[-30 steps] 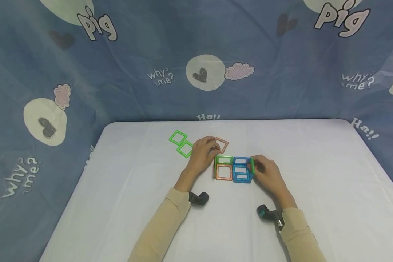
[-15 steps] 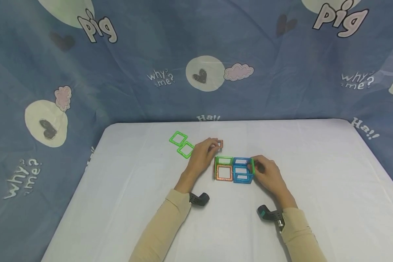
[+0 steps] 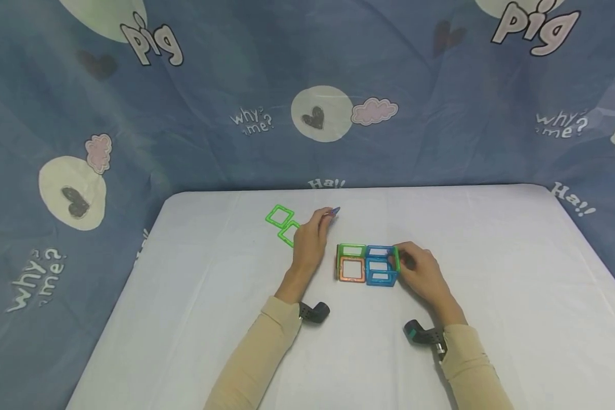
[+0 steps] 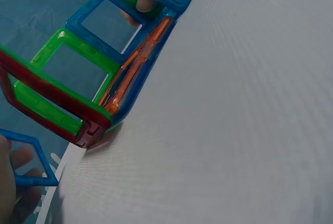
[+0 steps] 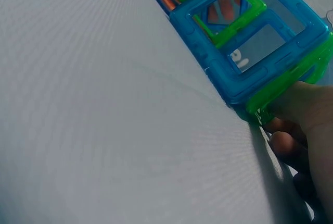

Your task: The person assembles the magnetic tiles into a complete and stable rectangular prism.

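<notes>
My left hand (image 3: 309, 245) pinches a blue-edged magnetic tile (image 4: 37, 181), tilted nearly edge-on in the head view, behind and left of a box-like structure of joined magnetic tiles. Along the structure's back stand a green and a blue tile. An orange tile (image 3: 352, 280) lies at its left front, and a dark red tile (image 4: 52, 91) stands at its left end. Another blue tile (image 5: 213, 73) rises at the right front. With thumb and fingers my right hand (image 3: 422, 273) holds the upright green tile (image 5: 281, 86) at the right end; some fingertips are hidden behind it.
Two loose green square tiles (image 3: 269, 218) lie flat at the back left, one partly covered by my left hand. A white cloth covers the table (image 3: 492, 239). Behind its far edge hangs a blue printed curtain (image 3: 420, 148).
My left hand has moved back and slightly left with its tile, away from the structure. An orange face showed there earlier; now a blue edge shows. My right hand stays on the green tile.
</notes>
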Demonstrator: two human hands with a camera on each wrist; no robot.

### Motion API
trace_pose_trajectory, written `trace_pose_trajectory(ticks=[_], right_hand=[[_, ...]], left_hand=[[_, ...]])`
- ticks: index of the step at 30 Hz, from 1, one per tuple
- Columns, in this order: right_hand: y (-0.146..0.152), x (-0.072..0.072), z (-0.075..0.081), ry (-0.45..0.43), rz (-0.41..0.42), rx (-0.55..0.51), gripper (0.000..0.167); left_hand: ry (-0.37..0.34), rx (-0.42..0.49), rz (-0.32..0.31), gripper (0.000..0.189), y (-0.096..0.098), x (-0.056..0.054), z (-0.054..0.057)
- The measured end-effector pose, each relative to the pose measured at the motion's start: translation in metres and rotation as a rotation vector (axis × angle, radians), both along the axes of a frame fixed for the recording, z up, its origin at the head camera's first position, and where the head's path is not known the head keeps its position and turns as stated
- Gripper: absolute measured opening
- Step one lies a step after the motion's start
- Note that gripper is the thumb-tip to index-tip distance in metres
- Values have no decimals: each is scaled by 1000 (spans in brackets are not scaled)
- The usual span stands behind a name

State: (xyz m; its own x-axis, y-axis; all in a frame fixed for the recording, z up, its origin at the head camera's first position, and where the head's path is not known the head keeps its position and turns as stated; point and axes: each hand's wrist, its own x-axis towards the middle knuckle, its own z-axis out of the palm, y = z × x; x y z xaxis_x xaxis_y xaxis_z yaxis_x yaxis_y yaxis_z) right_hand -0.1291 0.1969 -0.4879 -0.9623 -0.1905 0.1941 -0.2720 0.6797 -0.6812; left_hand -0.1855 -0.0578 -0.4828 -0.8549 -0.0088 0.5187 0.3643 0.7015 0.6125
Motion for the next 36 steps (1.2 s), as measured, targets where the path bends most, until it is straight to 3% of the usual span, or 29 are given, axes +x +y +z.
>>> trace_pose_trajectory(ticks=[6,10,13,21,25,32,36], right_hand=[[0,-1,-1,5,-2,1,22],[0,0,-2,-10,-4,-5,22],[0,0,-2,-18,-8,-6,22],[1,-1,-1,3,2,2,23],[1,-1,0,4,2,4,23],[1,0,1,-10,-3,3,23],[1,0,1,-11,-2,0,23]], left_hand=[[66,124,93,18,-1,-1,-1],[50,155,149,19,-3,0,-1],[47,181,155,20,-3,1,-1],[79,378,12,22,-3,-1,-1],[88,434,-21,23,-2,0,0],[-3,577,-105,24,3,5,1],[-19,583,-101,23,5,12,6]])
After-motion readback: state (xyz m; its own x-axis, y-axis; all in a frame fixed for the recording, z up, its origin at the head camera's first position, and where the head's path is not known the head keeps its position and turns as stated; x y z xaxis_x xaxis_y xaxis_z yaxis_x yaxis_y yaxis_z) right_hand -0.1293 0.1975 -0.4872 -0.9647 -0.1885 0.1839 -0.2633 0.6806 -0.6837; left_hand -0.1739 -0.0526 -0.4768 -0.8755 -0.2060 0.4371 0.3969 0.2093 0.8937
